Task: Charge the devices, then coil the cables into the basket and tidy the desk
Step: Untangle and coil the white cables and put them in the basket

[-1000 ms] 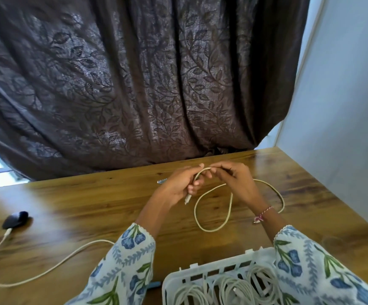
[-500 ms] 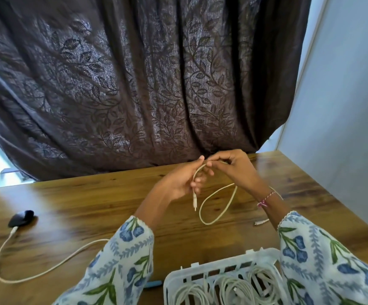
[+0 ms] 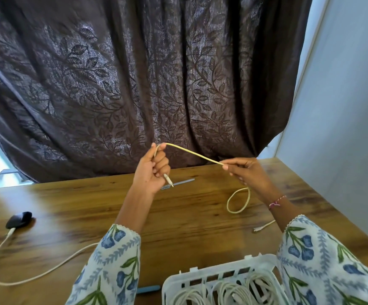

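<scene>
Both hands hold one cream cable (image 3: pixel 195 154) above the wooden desk (image 3: pixel 73 208). My left hand (image 3: pixel 153 170) is closed around one end, whose plug sticks out below the fist. My right hand (image 3: pixel 247 172) pinches the cable further along, so a taut length runs between the hands. Below the right hand the cable hangs in a small loop that touches the desk, and its other plug (image 3: pixel 258 228) lies by my right sleeve. A white plastic basket (image 3: pixel 200 277) at the near edge holds several coiled white cables.
A black device (image 3: pixel 18 219) lies at the left with a white cable (image 3: pixel 24 280) plugged into it, curving toward my left sleeve. A thin blue-grey pen-like item (image 3: pixel 180 183) lies behind my left hand. A blue object (image 3: pixel 149 289) sits by the basket. A dark curtain hangs behind the desk.
The hands have risen and moved apart, pulling the cable straight between them. The wide loop on the desk has shrunk to a small one under the right hand.
</scene>
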